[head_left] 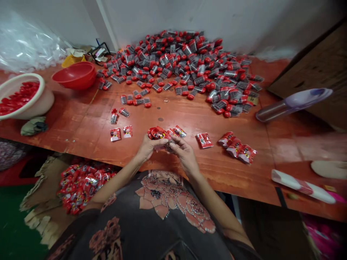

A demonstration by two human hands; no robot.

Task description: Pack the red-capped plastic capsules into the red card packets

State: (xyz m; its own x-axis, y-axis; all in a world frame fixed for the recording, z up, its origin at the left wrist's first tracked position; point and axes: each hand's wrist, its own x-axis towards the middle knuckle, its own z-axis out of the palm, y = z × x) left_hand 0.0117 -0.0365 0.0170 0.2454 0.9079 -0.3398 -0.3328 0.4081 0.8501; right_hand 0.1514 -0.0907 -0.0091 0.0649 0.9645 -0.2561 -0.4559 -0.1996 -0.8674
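Note:
My left hand [148, 147] is closed around a bunch of small red printed packets [157, 133], held just above the table's front edge. Against it, my right hand [186, 154] is closed too, thumb and fingers pinched together at the bunch; what lies between them is mostly hidden. Just beyond the right fingers is another red packet [179, 131]. To the right lie a flat red packet [204, 140] and a row of puffed red packets [238, 148]. On the left are two flat red cards or packets [115, 134] and two small clear containers with red caps [114, 116].
A large heap of red-capped clear containers [173, 65] lies against the wall. At left stand a red bowl [76, 76] and a white tub [43, 97] of red pieces. A purple-handled scoop-like tool [294, 104] lies right. Below the table are many red packets [81, 184].

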